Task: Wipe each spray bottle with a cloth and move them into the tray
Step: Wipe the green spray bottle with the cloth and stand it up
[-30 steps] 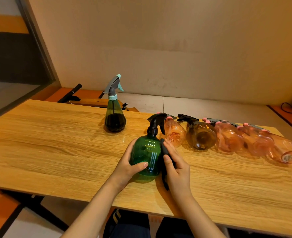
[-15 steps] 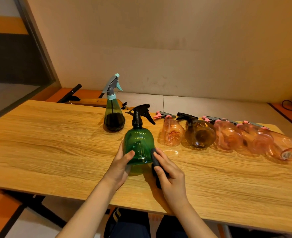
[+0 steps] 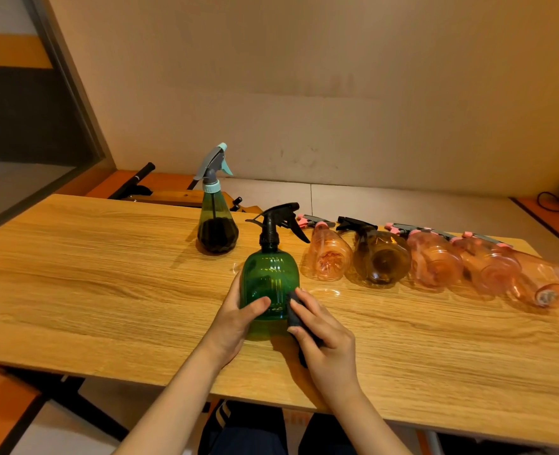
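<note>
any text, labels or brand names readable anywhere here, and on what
None can be read.
Round green plastic spray bottle: faint raised marks low on its body, beside the left hand, too small and blurred to read.
Tall dark green spray bottle with the teal nozzle: no label shows.
Pink and amber bottles lying on the wooden table: no print shows.
Dark cloth in the right hand: plain.

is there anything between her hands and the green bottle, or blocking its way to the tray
Only the dark cloth, pressed by the right hand against the round green plastic spray bottle. The left hand grips the bottle directly. No tray is in view, so that path cannot be judged.
</note>
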`<state>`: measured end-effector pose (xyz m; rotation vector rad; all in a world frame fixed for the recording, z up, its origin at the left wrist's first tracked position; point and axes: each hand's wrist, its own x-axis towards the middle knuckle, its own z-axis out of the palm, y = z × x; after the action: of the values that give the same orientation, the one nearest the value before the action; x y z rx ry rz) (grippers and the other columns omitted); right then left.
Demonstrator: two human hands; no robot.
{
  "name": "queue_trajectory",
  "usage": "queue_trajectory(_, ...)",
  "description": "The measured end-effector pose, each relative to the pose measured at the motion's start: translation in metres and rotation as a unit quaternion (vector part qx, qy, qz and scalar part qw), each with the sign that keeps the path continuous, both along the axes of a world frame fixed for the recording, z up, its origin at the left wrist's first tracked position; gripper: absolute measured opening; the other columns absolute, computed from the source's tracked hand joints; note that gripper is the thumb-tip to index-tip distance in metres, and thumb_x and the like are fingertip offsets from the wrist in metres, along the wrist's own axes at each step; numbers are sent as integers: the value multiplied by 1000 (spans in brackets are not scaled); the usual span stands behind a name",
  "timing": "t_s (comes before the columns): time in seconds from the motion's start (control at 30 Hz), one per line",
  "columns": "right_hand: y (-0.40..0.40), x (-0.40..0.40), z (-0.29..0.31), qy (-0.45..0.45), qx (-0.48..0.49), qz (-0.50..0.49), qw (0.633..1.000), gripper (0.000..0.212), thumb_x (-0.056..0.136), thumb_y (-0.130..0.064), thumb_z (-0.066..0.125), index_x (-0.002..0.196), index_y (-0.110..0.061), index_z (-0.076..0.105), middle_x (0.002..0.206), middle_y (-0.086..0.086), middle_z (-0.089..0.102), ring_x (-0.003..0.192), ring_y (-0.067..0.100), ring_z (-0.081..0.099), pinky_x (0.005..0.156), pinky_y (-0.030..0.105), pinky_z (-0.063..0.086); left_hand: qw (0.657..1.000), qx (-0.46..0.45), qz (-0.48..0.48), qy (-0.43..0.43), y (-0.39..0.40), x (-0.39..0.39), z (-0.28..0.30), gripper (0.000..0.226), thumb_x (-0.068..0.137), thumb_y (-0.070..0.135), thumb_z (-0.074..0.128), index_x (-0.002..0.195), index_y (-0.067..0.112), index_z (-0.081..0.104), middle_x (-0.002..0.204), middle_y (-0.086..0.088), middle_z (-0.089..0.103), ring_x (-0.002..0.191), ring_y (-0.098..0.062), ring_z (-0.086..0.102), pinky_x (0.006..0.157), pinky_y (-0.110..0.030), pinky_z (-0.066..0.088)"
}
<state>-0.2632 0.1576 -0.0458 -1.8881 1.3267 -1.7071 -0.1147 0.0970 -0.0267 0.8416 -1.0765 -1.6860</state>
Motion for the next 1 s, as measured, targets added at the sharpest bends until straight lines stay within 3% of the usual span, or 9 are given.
queue_trajectory(0.13, -3, 0, 1, 10, -7, -17, 1000, 41, 83, -19, 58, 123, -8, 55, 127, -3, 56, 121, 9, 51, 101, 19, 38, 1000, -21, 0, -11, 0, 1, -3, 85, 52, 25, 78, 130, 25, 46, 111, -4, 69, 104, -22, 66, 76, -32, 56)
queue_trajectory(0.33, -24, -11, 28, -25, 2, -50, 998, 43, 79, -6, 62, 121, -14, 54, 121, -15, 54, 117, -10, 47, 98, 11, 36, 993, -82, -32, -81, 4, -2, -2, 82, 56, 26, 79, 130, 30, 44, 116, 6, 66, 111, -17, 63, 80, -30, 54)
queue_trajectory(0.47, -32, -18, 39, 10, 19, -26, 999, 42, 82, -9, 59, 123, -13, 52, 120, -15, 55, 116, -9, 48, 99, 15, 39, 992, -85, -36, -88, 4, -2, -2, 82, 57, 25, 79, 130, 30, 44, 118, 8, 65, 111, -15, 63, 79, -28, 54)
queue_trajectory(0.63, -25, -20, 29, -20, 62, -16, 998, 42, 84, -13, 55, 124, -26, 51, 122, -22, 51, 119, -11, 44, 100, 11, 35, 996, -54, -46, -53, 2, 2, -3, 85, 52, 24, 79, 131, 27, 46, 114, 1, 69, 107, -19, 65, 77, -30, 54)
queue_trajectory(0.8, -17, -9, 20, -31, 68, -13, 997, 48, 85, -10, 53, 131, -20, 44, 131, -21, 45, 127, -8, 37, 104, 10, 29, 999, -24, -43, -10, 0, 3, -2, 85, 48, 24, 78, 128, 24, 47, 105, -3, 71, 97, -21, 68, 71, -32, 57)
queue_trajectory(0.93, -7, 2, 10, -14, 43, 10, 999, 50, 87, -15, 55, 135, -23, 43, 138, -20, 43, 129, 0, 39, 104, 13, 30, 999, 14, -21, 32, -2, 6, -2, 110, 33, 38, 94, 131, 17, 48, 111, -11, 68, 99, -27, 66, 74, -36, 58)
queue_trajectory(1.0, -2, 5, 7, -12, 29, 10, 999, 51, 86, -18, 51, 136, -24, 39, 139, -25, 41, 129, 3, 40, 105, 15, 31, 998, 26, -16, 49, -3, 7, -2, 110, 31, 41, 95, 128, 15, 51, 108, -11, 69, 97, -25, 67, 73, -35, 58)
